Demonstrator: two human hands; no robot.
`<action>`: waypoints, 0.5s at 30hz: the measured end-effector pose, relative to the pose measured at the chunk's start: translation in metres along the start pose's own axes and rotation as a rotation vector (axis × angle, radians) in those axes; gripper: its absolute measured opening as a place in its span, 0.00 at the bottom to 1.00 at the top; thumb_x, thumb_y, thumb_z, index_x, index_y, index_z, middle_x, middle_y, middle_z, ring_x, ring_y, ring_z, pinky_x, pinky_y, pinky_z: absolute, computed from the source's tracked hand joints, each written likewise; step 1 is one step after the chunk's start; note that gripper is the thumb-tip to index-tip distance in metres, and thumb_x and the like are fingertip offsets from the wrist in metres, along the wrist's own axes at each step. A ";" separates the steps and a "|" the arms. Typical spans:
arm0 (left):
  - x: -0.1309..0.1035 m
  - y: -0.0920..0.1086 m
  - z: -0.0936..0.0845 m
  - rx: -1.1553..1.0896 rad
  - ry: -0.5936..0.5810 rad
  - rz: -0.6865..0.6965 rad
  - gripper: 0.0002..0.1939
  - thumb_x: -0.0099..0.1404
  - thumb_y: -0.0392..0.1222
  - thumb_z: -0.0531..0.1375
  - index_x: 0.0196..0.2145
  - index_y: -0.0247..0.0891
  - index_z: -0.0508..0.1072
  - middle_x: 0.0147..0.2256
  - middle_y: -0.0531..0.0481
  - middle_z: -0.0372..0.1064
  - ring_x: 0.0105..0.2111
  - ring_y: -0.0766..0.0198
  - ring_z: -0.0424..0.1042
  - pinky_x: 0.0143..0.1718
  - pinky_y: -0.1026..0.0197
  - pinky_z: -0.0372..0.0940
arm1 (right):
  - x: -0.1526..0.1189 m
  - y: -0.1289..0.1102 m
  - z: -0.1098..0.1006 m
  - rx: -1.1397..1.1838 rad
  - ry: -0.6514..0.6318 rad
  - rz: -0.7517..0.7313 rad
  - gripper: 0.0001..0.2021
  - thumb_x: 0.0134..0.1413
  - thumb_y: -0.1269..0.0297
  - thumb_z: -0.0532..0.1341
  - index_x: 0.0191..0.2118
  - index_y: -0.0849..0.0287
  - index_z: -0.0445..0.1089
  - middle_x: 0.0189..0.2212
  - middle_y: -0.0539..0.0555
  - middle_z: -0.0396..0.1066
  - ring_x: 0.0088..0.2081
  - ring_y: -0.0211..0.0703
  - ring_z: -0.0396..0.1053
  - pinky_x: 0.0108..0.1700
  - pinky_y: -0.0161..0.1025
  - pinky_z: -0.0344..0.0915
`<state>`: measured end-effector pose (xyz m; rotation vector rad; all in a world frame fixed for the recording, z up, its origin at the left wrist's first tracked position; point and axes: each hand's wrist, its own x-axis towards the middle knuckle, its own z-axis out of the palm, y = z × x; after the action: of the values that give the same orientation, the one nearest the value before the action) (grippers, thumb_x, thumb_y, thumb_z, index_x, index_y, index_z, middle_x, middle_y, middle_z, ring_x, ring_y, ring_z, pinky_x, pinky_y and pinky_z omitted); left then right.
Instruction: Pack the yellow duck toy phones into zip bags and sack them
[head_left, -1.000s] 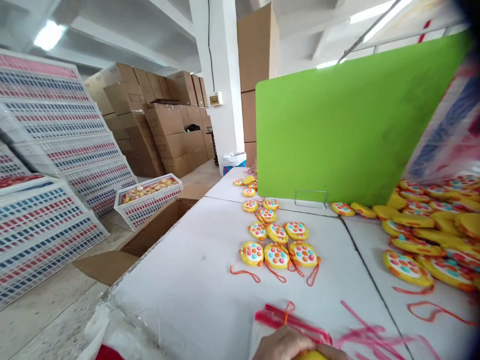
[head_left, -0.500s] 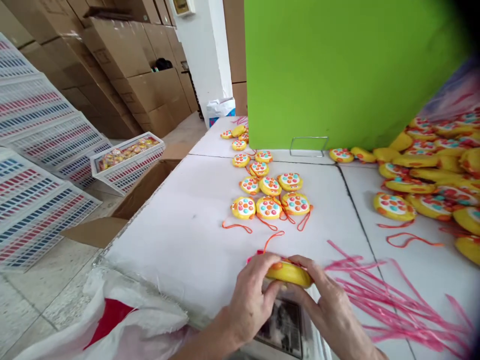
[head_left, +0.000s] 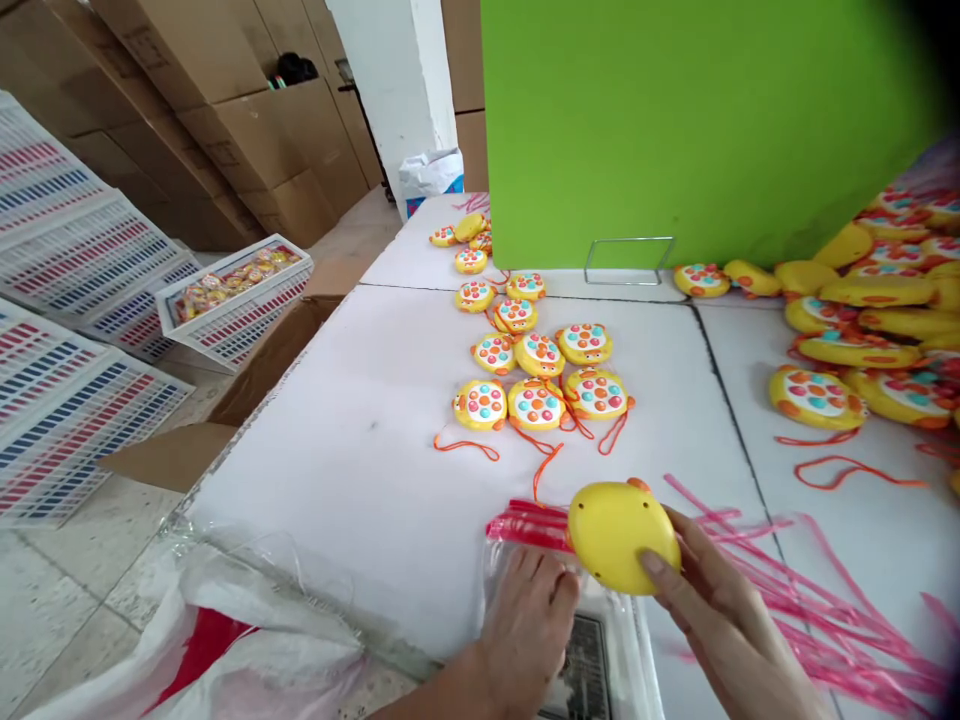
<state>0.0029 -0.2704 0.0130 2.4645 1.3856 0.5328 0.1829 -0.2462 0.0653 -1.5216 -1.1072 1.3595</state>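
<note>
A yellow toy (head_left: 624,537) is pinched in my right hand (head_left: 720,600), its plain back with small screw holes facing me. An orange cord runs up from near it across the white table. My left hand (head_left: 529,620) rests on a clear plastic bag (head_left: 626,640) with a pink zip edge, its fingers curled down onto the film; whether they grip the film is hard to tell. Beyond the hands lie several yellow toys (head_left: 537,403) with coloured dots face up, some with orange cords.
Pink strips (head_left: 832,590) lie right of my right hand. A pile of yellow toys (head_left: 885,320) fills the far right. A green board (head_left: 675,130) stands behind a wire stand (head_left: 628,262). An open carton (head_left: 262,370) and white baskets (head_left: 232,300) are at the left.
My left hand has let go of the toy and moved down onto the bag. My right hand has turned the toy so its back shows. The view has shifted slightly.
</note>
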 end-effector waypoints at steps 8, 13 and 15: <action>-0.002 0.006 -0.016 -0.126 -0.044 -0.208 0.10 0.59 0.35 0.61 0.39 0.38 0.67 0.40 0.46 0.70 0.39 0.51 0.66 0.41 0.46 0.63 | -0.019 0.006 -0.001 0.170 0.040 0.256 0.30 0.49 0.45 0.63 0.57 0.50 0.59 0.49 0.57 0.68 0.37 0.49 0.71 0.31 0.44 0.75; -0.013 0.000 -0.027 -0.381 0.019 -0.270 0.25 0.57 0.28 0.58 0.52 0.38 0.59 0.47 0.43 0.67 0.46 0.52 0.64 0.47 0.48 0.62 | -0.031 0.020 -0.012 0.113 0.000 0.258 0.30 0.50 0.48 0.64 0.58 0.51 0.60 0.54 0.58 0.65 0.43 0.54 0.71 0.33 0.44 0.75; -0.015 -0.003 -0.029 -0.386 0.016 -0.241 0.28 0.58 0.27 0.54 0.57 0.36 0.56 0.47 0.42 0.67 0.46 0.53 0.64 0.47 0.49 0.62 | -0.037 0.029 -0.020 0.099 -0.102 0.240 0.26 0.52 0.51 0.63 0.56 0.52 0.63 0.48 0.57 0.71 0.37 0.50 0.73 0.30 0.41 0.74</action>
<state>-0.0189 -0.2809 0.0348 1.9642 1.4067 0.6897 0.2041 -0.2906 0.0506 -1.5653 -0.9250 1.6461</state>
